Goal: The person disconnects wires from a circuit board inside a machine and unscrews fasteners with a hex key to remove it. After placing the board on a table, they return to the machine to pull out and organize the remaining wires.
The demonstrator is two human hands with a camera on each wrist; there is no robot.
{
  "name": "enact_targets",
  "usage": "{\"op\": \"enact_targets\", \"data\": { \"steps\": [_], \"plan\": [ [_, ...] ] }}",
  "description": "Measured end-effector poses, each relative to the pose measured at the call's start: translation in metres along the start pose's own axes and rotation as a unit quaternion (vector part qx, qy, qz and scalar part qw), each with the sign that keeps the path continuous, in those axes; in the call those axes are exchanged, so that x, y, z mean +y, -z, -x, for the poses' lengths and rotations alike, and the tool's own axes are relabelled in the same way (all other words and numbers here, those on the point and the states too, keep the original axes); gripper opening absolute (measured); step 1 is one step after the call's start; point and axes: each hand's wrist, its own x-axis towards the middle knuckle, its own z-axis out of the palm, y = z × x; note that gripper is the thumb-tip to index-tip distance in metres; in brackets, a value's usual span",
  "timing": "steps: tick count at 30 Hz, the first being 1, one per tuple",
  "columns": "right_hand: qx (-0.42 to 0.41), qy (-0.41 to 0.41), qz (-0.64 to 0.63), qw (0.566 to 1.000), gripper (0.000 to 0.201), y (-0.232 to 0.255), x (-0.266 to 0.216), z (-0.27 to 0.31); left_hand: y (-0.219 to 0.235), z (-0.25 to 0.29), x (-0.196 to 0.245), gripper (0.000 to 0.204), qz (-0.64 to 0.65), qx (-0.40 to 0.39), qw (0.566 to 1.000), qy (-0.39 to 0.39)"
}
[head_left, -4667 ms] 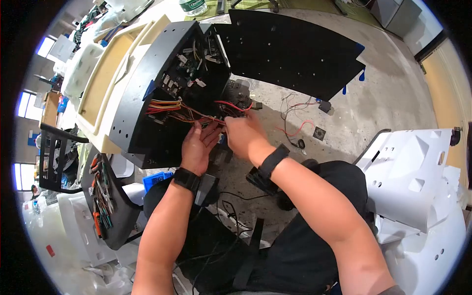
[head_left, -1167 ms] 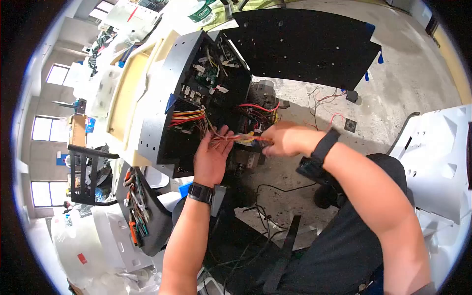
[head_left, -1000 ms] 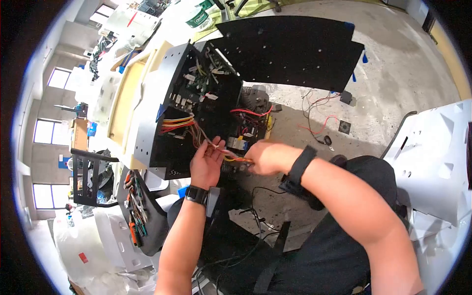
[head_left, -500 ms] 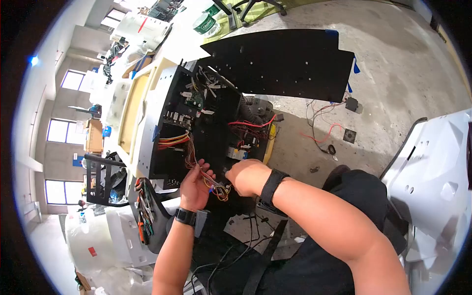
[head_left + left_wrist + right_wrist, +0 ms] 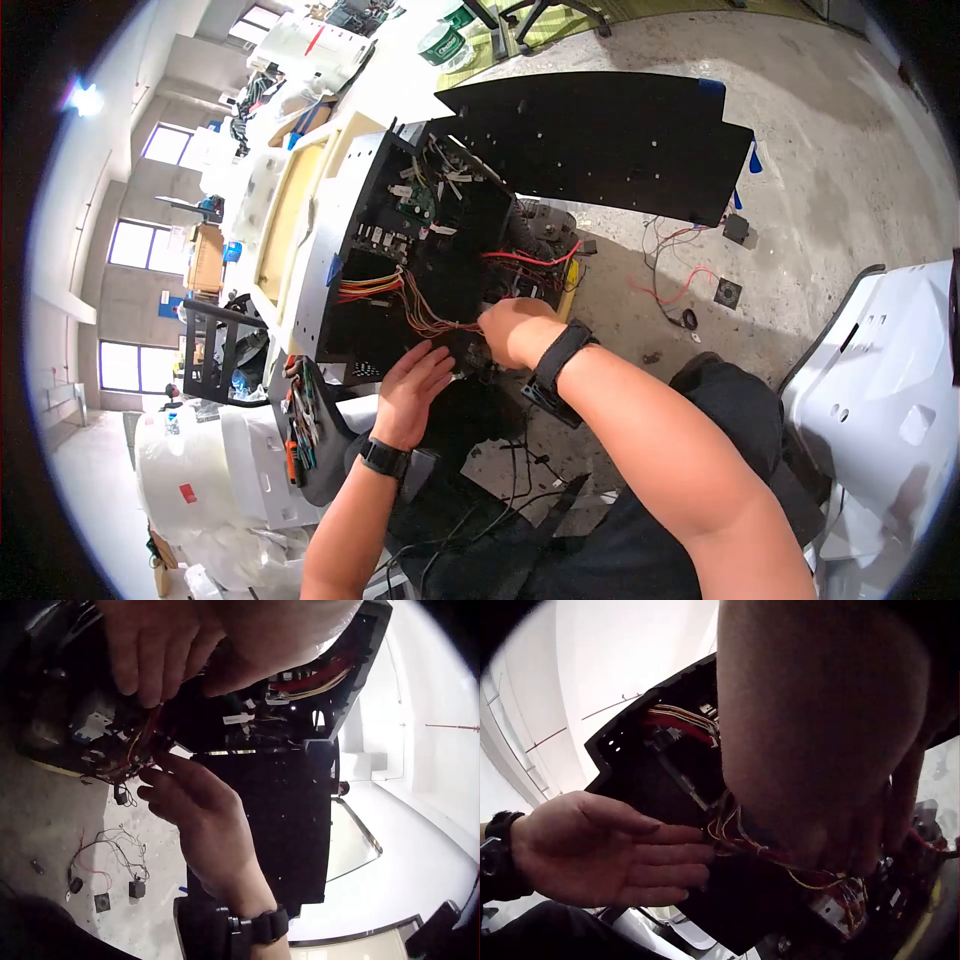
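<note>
A black metal housing [image 5: 345,235] with circuit boards stands in front of the person, and a wire bundle [image 5: 425,318] runs out of it. The right hand [image 5: 522,332] grips that bundle at its far end, its fingertips partly hidden. Below the wires, the left hand [image 5: 408,390] is held with straight fingers and holds nothing. In the right wrist view the left hand [image 5: 607,851] shows its palm, fingertips close to the wires [image 5: 739,840]. The left wrist view shows the right hand [image 5: 202,817] at the wires [image 5: 135,746].
A black perforated panel [image 5: 610,145] extends behind the housing. On the floor lie loose wires, a small fan [image 5: 728,292] and a black block [image 5: 736,229]. Hand tools [image 5: 300,425] rest on a dark seat at left. A white shell [image 5: 880,370] stands at right.
The left hand has come away from the wire bundle and lies lower, fingers straighter. The right hand has lifted the bundle's end slightly toward the housing's lower components. The head view has shifted.
</note>
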Motion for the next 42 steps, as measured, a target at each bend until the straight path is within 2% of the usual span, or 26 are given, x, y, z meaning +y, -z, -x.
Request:
{"op": "enact_targets", "data": {
  "steps": [2,4,5,6,8,10,12,14,16,18,19,20,22,23,24,26,27,30,31,32,33,36,38,40,42],
  "plan": [
    [0.010,-0.011,-0.006,1.000,0.023,0.006,-0.004,0.001,-0.002,0.002,0.000,0.054,-0.005,0.009,1.000,-0.017],
    [0.047,-0.012,-0.121,0.991,0.034,0.014,-0.008,-0.005,-0.006,0.003,0.005,0.062,0.040,0.042,0.995,-0.087],
    [0.119,0.002,-0.178,0.977,0.037,0.013,-0.012,-0.008,-0.010,0.003,0.007,0.066,0.030,0.050,0.992,-0.110],
    [0.188,0.034,-0.237,0.953,0.036,0.012,-0.015,-0.007,-0.010,-0.001,0.007,0.066,0.027,0.052,0.992,-0.110],
    [0.252,0.090,-0.340,0.901,0.040,0.013,-0.026,-0.023,-0.009,-0.009,0.008,0.067,0.019,0.102,0.974,-0.200],
    [0.350,0.125,-0.381,0.847,0.045,0.015,-0.039,-0.031,-0.013,-0.014,0.021,0.070,0.050,0.100,0.975,-0.194],
    [0.387,0.160,-0.392,0.819,0.051,0.018,-0.051,-0.040,-0.013,-0.022,0.029,0.070,0.039,0.078,0.963,-0.255],
    [0.400,0.186,-0.375,0.815,0.054,0.019,-0.061,-0.042,-0.029,-0.022,0.039,0.070,0.038,0.069,0.948,-0.309],
    [0.379,0.205,-0.392,0.813,0.052,0.016,-0.064,-0.047,-0.031,-0.024,0.041,0.069,0.086,0.070,0.952,-0.286],
    [0.335,0.221,-0.345,0.848,0.049,0.007,-0.066,-0.053,-0.024,-0.027,0.033,0.066,0.048,0.075,0.953,-0.290],
    [0.342,0.209,-0.346,0.849,0.040,0.004,-0.065,-0.053,-0.023,-0.027,0.032,0.064,0.015,0.076,0.952,-0.297],
    [0.339,0.211,-0.350,0.848,0.040,0.002,-0.061,-0.054,-0.024,-0.025,0.029,0.064,0.012,0.081,0.952,-0.295],
    [0.301,0.252,-0.236,0.889,0.031,-0.006,-0.048,-0.053,-0.030,-0.020,0.025,0.069,0.059,0.110,0.946,-0.301],
    [0.326,0.253,-0.239,0.879,0.022,-0.013,-0.046,-0.053,-0.025,-0.022,0.022,0.064,0.054,0.092,0.944,-0.311],
    [0.322,0.253,-0.244,0.879,0.022,-0.017,-0.046,-0.053,-0.024,-0.022,0.023,0.064,0.051,0.095,0.946,-0.307],
    [0.357,0.267,-0.253,0.859,0.020,-0.023,-0.047,-0.053,-0.027,-0.021,0.029,0.053,0.126,0.080,0.947,-0.285],
    [0.355,0.267,-0.259,0.858,0.020,-0.025,-0.050,-0.054,-0.029,-0.019,0.033,0.033,0.124,0.082,0.953,-0.264],
    [0.357,0.285,-0.252,0.853,0.015,-0.025,-0.058,-0.046,-0.027,-0.019,0.031,0.028,0.102,0.136,0.951,-0.258],
    [0.373,0.289,-0.255,0.844,0.015,-0.022,-0.059,-0.041,-0.026,-0.015,0.032,0.028,0.097,0.139,0.952,-0.255],
    [0.390,0.292,-0.255,0.835,0.015,-0.021,-0.058,-0.039,-0.026,-0.009,0.036,0.027,0.116,0.103,0.953,-0.259],
    [0.390,0.291,-0.260,0.834,0.015,-0.021,-0.058,-0.039,-0.026,-0.003,0.041,0.028,0.134,0.067,0.953,-0.262],
    [0.411,0.285,-0.250,0.829,0.013,-0.018,-0.052,-0.044,-0.022,0.009,0.055,0.029,0.197,0.082,0.948,-0.238],
    [0.384,0.207,-0.243,0.866,0.016,-0.023,-0.046,-0.050,-0.023,0.016,0.060,0.028,0.216,0.066,0.950,-0.214],
    [0.383,0.188,-0.248,0.870,0.013,-0.029,-0.041,-0.054,-0.019,0.019,0.063,0.029,0.263,0.005,0.947,-0.183],
    [0.381,0.131,-0.294,0.867,0.013,-0.032,-0.039,-0.059,-0.023,0.021,0.065,0.028,0.264,0.004,0.947,-0.182]
  ]
}}
